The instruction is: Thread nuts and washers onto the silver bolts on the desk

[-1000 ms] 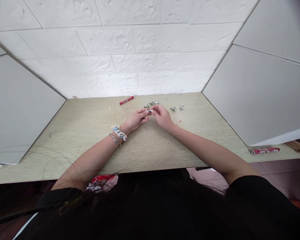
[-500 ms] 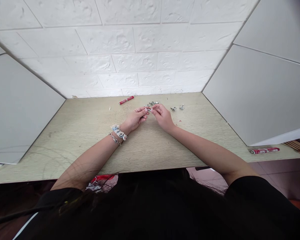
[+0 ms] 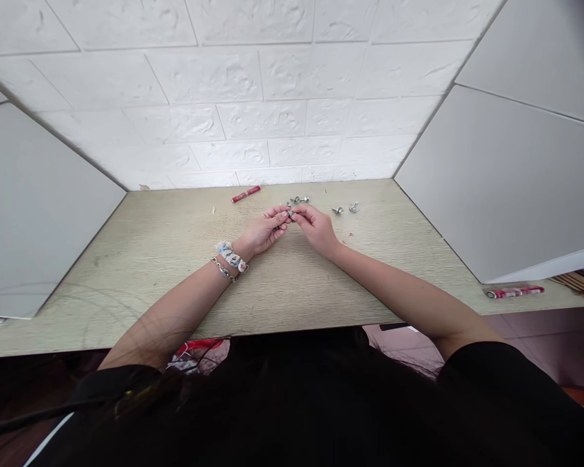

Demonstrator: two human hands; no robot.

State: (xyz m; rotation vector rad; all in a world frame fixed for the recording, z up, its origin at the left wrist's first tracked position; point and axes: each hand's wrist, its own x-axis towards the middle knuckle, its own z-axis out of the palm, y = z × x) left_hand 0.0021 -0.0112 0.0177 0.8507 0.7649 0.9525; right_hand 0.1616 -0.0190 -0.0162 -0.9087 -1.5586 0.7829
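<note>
Over the middle of the wooden table, my left hand [image 3: 267,231] and my right hand [image 3: 316,227] meet at the fingertips. Both are closed in a pinch on one small metal screw [image 3: 290,215], mostly hidden between the fingers. A dark bit shows under the left fingers, too small to name. Just behind my hands lie several silvery screws with washers [image 3: 300,200]. To the right of my right hand rest a screw with a washer [image 3: 338,211] and another, standing on its head [image 3: 353,207].
A red tube-like pen [image 3: 246,194] lies at the table's back left; a similar red one [image 3: 514,292] lies at the right front edge. Grey panels [image 3: 511,168] flank the table [image 3: 175,285], and a white brick-pattern wall [image 3: 287,78] closes the back.
My right fingertips have shifted slightly left, closer to my left fingers, and less of the screw shows between them. The things on the table have stayed in place.
</note>
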